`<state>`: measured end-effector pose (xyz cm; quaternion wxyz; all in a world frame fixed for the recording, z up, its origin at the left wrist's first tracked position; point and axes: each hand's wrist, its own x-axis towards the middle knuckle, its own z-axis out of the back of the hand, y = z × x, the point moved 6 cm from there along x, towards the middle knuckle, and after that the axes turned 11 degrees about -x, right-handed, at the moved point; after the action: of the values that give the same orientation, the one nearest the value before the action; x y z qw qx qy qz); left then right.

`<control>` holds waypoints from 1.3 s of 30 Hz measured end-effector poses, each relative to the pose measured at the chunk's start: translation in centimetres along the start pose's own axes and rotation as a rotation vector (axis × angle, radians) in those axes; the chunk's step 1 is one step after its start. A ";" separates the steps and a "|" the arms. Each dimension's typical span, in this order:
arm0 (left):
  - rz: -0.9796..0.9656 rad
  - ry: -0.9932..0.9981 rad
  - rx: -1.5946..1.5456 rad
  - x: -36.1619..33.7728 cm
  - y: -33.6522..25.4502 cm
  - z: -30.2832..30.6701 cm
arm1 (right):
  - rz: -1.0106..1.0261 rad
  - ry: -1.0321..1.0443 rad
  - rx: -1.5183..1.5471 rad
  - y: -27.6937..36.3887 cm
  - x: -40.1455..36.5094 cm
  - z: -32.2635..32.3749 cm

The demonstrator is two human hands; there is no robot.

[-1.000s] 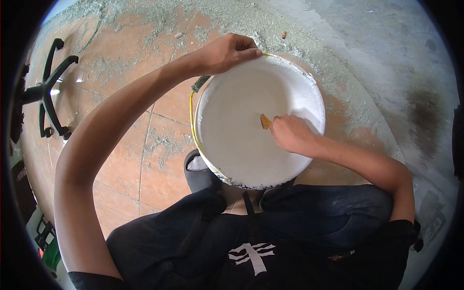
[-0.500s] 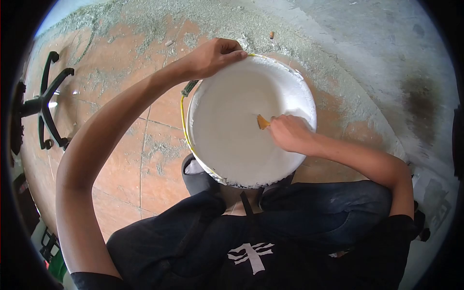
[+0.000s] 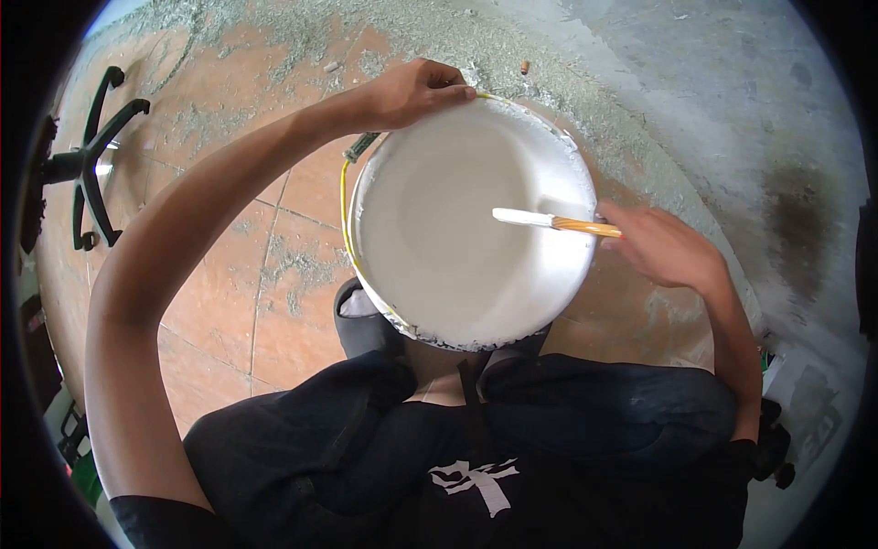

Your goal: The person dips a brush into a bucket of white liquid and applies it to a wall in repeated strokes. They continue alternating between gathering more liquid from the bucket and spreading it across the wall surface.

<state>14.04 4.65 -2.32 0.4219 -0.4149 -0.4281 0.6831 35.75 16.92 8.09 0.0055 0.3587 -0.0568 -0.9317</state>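
A round white bucket (image 3: 578,157) stands in front of me, holding smooth off-white liquid (image 3: 448,215) like paint. Its yellow-covered wire handle hangs down the left side. My left hand (image 3: 416,94) grips the far-left rim, thumb on top and the other fingers largely hidden. At the right rim, my right hand (image 3: 663,245) is closed round the wooden handle of what looks like a flat paintbrush (image 3: 574,225), seen edge-on. The brush's white-coated end points left above the liquid, clear of the surface as far as I can tell.
Orange floor tiles (image 3: 219,320) are strewn with pale scrapings (image 3: 302,270). A black chair base (image 3: 87,165) stands at the left. A grey, stained surface (image 3: 732,101) lies at the right. My knees and feet are close to the bucket's near side.
My right hand has lifted the paintbrush out of the liquid and moved right to the rim, so its white end now shows. My left hand keeps its hold on the bucket's rim.
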 end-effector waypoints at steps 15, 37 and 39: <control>-0.116 0.010 -0.024 0.8 -0.9 -0.7 | 0.009 0.184 0.294 -5.4 0.4 -4.7; -0.068 0.067 0.027 2.0 -1.3 -1.5 | 0.138 0.449 0.585 -5.6 0.7 -8.0; -0.074 0.067 0.031 2.0 -1.3 -1.5 | 0.090 0.490 0.645 -5.7 0.5 -8.3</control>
<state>15.12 7.24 -2.00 0.4673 -0.4148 -0.4179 0.6595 41.05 21.70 1.04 -0.0530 0.5505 -0.3586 -0.7520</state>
